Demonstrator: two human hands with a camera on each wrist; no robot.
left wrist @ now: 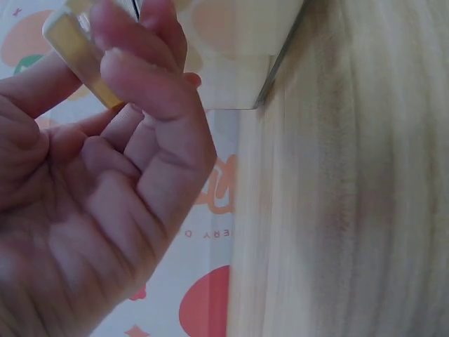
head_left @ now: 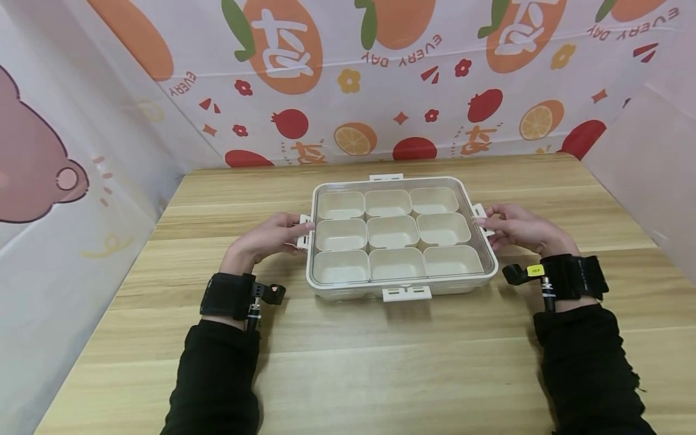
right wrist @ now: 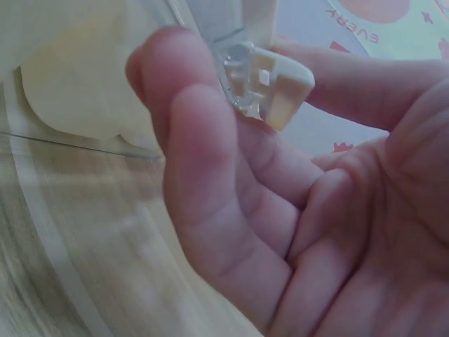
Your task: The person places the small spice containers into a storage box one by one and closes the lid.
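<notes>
A clear, shallow storage box (head_left: 348, 295) with a pale-rimmed see-through lid sits in the middle of the table. Several cream cups (head_left: 393, 232) stand in rows inside it, and they look empty. My left hand (head_left: 269, 237) grips the box's left side at its white latch (head_left: 303, 240), thumb on top. On the opposite side, my right hand (head_left: 524, 229) holds the box by the right latch (head_left: 481, 212). Up close in the right wrist view, the latch (right wrist: 287, 88) sticks out between thumb and curled fingers. The left wrist view shows fingers (left wrist: 168, 105) bent up against the box.
White latches also sit on the front edge (head_left: 406, 294) and back edge of the lid. The wood-grain table (head_left: 391, 374) reaches back to a fruit-printed cloth (head_left: 375, 90). More cloth hangs at the left and right. Each wrist wears a black strap with a small camera.
</notes>
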